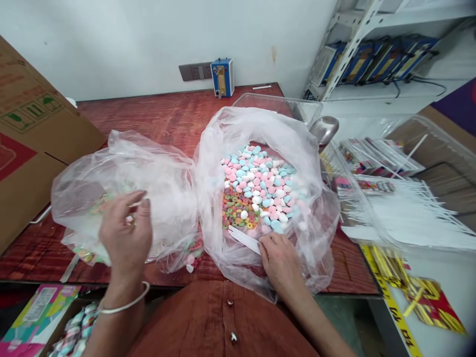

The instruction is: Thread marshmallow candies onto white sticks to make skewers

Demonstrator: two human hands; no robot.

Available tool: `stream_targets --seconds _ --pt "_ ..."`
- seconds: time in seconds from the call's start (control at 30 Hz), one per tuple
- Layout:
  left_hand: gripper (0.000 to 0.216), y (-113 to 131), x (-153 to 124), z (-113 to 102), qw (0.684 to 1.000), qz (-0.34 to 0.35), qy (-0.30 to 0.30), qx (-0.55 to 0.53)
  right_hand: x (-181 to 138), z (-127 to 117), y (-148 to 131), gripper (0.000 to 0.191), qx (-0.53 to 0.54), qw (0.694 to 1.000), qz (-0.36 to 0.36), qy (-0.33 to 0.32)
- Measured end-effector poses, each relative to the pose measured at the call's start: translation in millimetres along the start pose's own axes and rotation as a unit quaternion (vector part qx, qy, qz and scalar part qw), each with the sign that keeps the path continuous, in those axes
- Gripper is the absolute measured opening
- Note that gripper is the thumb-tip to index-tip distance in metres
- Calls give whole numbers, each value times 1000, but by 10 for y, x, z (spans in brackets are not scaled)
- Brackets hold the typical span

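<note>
A clear plastic bag [320,218] lies open on the red wooden table [156,114], full of pink, blue and white heart candies [260,183] and coloured ring candies [236,208]. My right hand [280,263] rests on its near edge, fingers closed on a thin white stick [243,239]. A second crumpled clear bag [126,173] lies to the left. My left hand [124,233], with a bangle on the wrist, is raised over it, fingertips pinched together on something I cannot make out.
A cardboard box [33,134] stands at the left. Clear bins [394,198] holding white sticks and packets sit at the right, with a metal scoop [324,130] behind. A blue device [222,77] stands by the wall. Shelving [372,44] fills the far right.
</note>
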State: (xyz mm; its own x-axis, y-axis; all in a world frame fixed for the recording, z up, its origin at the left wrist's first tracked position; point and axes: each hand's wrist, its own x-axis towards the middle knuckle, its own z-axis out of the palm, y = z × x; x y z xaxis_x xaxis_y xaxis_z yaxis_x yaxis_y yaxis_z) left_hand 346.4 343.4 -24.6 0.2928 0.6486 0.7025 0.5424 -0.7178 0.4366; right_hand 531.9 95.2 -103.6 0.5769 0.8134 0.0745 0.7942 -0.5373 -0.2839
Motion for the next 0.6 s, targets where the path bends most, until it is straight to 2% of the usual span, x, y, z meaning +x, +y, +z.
stream_targets --seconds 0.03,0.1,0.17,0.23,0.33,0.4,0.43,0.53,0.6 --pt "23 200 -71 50 998 2 -19 -53 22 22 -3 16 8 1000 -3 -6" --pt "17 520 -244 189 981 -20 -104 -160 33 41 26 18 54 998 -7 -13" --pt "19 727 -423 353 946 -91 -197 -242 -2 33 79 19 116 993 -3 1" --pt "24 849 -569 512 886 -200 -290 -302 -64 14 138 22 174 984 5 27" --pt "35 955 -688 702 762 -336 -399 -384 -142 3 211 23 233 970 6 63" --pt "38 1009 -720 786 700 -376 -416 -442 -161 7 239 22 250 965 -1 76" --pt "37 1033 -731 817 682 -385 -411 -466 -163 9 242 22 253 964 -5 81" --pt "29 1089 -758 877 658 -398 -401 -499 -158 -7 203 19 275 956 -21 98" --pt "27 1115 -767 907 649 -386 -425 -499 -155 -44 158 24 312 944 -36 105"
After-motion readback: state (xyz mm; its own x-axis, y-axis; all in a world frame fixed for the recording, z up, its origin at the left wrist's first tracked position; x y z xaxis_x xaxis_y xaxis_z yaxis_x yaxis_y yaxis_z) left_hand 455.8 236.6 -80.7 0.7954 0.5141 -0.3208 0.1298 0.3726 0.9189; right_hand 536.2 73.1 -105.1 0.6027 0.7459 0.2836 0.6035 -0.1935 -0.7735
